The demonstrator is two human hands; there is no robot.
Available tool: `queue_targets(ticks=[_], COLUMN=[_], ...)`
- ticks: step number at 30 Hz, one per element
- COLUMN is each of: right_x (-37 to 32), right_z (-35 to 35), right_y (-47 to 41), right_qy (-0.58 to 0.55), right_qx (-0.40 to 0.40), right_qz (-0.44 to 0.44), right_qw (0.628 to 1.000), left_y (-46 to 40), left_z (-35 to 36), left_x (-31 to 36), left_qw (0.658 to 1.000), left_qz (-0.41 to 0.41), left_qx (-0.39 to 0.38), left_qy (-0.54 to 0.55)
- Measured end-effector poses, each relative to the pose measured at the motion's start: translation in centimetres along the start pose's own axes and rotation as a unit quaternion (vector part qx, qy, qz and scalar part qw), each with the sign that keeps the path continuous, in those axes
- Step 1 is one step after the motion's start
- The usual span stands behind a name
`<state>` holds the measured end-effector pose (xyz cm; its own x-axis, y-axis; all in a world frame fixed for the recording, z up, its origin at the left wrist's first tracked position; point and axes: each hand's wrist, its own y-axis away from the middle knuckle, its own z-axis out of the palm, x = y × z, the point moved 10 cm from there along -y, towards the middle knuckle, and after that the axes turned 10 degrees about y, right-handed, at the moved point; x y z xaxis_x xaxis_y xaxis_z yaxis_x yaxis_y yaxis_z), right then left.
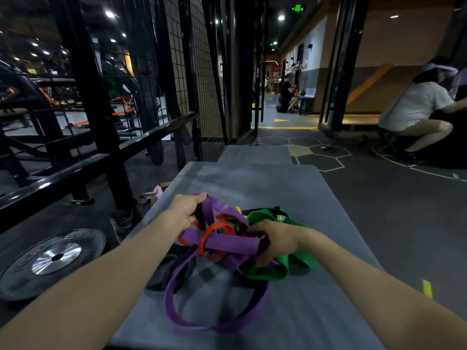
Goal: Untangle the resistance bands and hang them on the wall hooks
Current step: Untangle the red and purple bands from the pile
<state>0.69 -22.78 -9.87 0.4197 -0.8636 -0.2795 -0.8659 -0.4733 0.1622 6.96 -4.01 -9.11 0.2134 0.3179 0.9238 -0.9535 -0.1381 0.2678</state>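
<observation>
We're in a gym: a black weight plate [51,258] lies on the dark rubber floor [379,210] at near left, black steel rack frames [101,97] and exercise machines [30,92] fill the far left, resistance bands [222,238] heap on a grey mat [278,188].

- A knot of purple band [222,245], green band [265,218], orange band [212,233] and black band [202,215] lies on the grey surface [278,188].
- The left hand [185,210] has its grip curled round purple and black strands.
- The right hand [274,239] clutches the tangle's right side.
- A weight plate [54,258] lies on the floor, left.
</observation>
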Motion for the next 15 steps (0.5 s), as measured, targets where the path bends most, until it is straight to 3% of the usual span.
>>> queue_targets(ticks=[3, 5, 8, 11, 13, 15], right_x=[0.1, 0.4, 0.4, -1.0, -1.3, -0.4], right_z=[-1.1, -2.8, -4.5, -4.9, -5.3, -5.6], right_y=[0.0, 0.0, -0.6, -1.0, -1.0, -1.0], right_qy=[0.047, 0.006, -0.071, -0.083, -0.056, -0.034], right_qx=[0.089, 0.135, 0.146, 0.146, 0.166, 0.18], right_qz=[-0.013, -0.005, 0.0, -0.026, -0.024, 0.018], right_qw=[0.995, 0.991, 0.987, 0.985, 0.984, 0.983], left_y=[-0.2, -0.1, 1.2, 2.2, 2.6, 2.6], left_z=[0.4, 1.2, 3.2, 4.7, 5.4, 5.4], left_x=[0.3, 0.3, -0.8, -2.2, -4.1, -4.9], left_qw=[0.999, 0.984, 0.899, 0.809, 0.777, 0.788], left_qz=[0.016, 0.027, 0.05, 0.1, 0.131, 0.168], left_qx=[-0.032, -0.091, -0.206, -0.239, -0.241, -0.213], left_qy=[-0.033, -0.148, -0.384, -0.528, -0.566, -0.553])
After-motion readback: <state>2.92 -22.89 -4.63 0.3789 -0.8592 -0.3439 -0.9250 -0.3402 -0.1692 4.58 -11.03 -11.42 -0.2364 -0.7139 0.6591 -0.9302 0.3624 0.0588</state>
